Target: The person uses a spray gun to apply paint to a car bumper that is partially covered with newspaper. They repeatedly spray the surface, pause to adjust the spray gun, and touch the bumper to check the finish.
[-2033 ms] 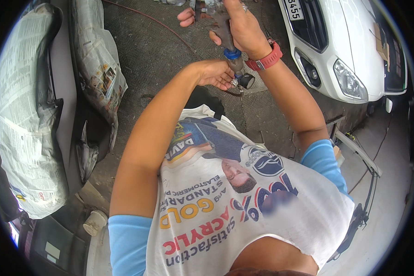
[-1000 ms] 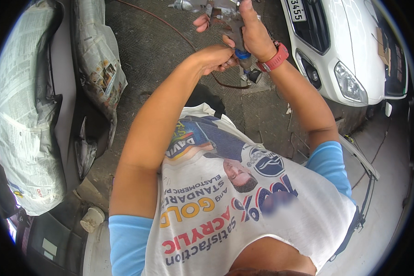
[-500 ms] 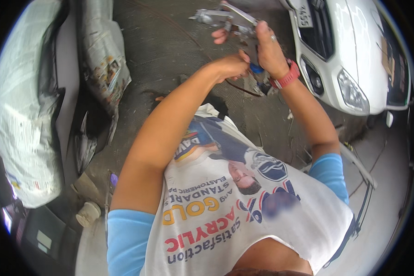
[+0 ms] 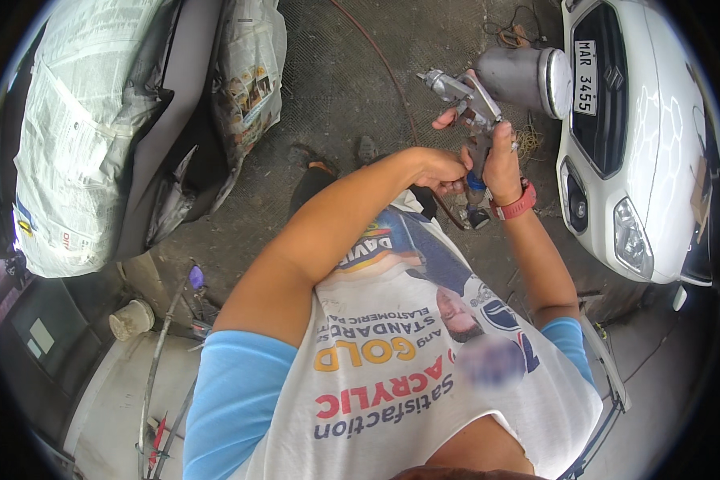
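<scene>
two hands on a spray gun (image 4: 476, 100): right (image 4: 500, 156) gripping the handle, left (image 4: 444, 170) pinching its base

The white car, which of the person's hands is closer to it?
Right. The right hand, gripping the spray gun, is on the white car side. The left hand sits further from the car, at the gun's base.

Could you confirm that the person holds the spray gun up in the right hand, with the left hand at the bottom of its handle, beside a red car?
Not quite: the car is white, not red, as the head view shows. The rest holds: the right hand grips the spray gun and holds it up, and the left hand is at the bottom of its handle.
</scene>
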Tool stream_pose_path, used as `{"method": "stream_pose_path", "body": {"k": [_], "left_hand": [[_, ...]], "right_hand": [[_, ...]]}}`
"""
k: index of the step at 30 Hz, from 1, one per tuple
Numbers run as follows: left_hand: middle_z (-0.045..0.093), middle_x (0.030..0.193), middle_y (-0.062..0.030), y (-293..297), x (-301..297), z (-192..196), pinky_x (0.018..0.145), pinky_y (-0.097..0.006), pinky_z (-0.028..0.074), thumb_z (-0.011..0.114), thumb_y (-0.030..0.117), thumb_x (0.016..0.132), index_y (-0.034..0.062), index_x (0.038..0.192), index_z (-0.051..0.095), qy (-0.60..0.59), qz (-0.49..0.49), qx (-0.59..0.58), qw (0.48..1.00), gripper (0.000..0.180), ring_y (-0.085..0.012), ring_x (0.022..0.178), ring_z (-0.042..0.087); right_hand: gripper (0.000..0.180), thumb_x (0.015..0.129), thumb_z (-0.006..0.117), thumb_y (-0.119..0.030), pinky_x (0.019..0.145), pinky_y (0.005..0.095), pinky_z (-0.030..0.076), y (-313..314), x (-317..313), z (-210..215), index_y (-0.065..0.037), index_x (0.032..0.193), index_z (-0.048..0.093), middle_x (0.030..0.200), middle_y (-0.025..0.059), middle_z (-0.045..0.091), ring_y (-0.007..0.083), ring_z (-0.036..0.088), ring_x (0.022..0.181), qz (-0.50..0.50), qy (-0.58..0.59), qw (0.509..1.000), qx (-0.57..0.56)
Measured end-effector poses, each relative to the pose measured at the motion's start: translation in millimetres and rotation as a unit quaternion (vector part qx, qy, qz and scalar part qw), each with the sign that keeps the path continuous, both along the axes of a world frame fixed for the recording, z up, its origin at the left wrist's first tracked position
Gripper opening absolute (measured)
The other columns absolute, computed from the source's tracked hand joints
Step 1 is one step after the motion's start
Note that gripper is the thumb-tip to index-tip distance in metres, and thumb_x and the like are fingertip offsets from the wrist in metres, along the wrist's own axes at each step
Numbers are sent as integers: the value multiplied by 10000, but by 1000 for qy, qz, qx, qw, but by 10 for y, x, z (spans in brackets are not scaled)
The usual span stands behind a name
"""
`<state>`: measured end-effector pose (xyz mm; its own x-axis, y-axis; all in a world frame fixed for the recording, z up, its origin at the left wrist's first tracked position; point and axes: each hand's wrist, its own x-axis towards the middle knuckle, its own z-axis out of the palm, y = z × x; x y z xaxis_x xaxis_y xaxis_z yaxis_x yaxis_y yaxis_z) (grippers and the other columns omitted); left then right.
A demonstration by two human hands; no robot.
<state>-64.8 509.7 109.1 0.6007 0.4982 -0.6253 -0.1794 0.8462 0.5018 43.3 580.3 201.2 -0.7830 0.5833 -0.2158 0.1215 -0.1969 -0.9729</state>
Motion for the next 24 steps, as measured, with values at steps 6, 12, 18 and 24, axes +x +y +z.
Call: {"method": "stream_pose_path", "body": {"k": [6, 12, 18, 24], "left_hand": [[527, 802, 6, -47, -58, 5, 598, -234, 418, 402, 81, 1091, 87, 936, 535, -7, -17, 5, 1000, 204, -75, 667, 461], [535, 815, -3, -125, 14, -87, 604, -234, 429, 368, 97, 1102, 76, 945, 518, -40, 3, -17, 999, 218, -80, 674, 481], [633, 857, -44, -75, -122, 10, 640, -310, 505, 499, 175, 1065, 15, 1029, 650, 105, -95, 88, 986, 223, -107, 679, 542], [744, 1024, -142, -255, -605, 207, 875, -422, 575, 696, 249, 1001, 77, 1126, 753, 507, 304, 293, 752, 220, -317, 998, 730]], "right_hand": [[1022, 1019, 306, -857, 568, 220, 449, -111, -52, 21, -49, 1632, 440, 1252, 155, 732, 72, 603, 735, -14, -22, 1000, 4], [996, 1041, 282, -830, 554, 223, 454, -146, -82, 32, -20, 1579, 498, 1247, 156, 734, 89, 642, 768, -17, -33, 998, 41], [859, 1097, 281, -710, 534, 230, 455, -99, -111, 50, 2, 1462, 593, 1242, 154, 740, 83, 656, 826, -69, -91, 993, -3], [650, 1114, 385, -520, 530, 249, 461, -24, -55, -220, -6, 1434, 619, 1146, 130, 747, 100, 648, 819, -121, -67, 990, 0]]}}
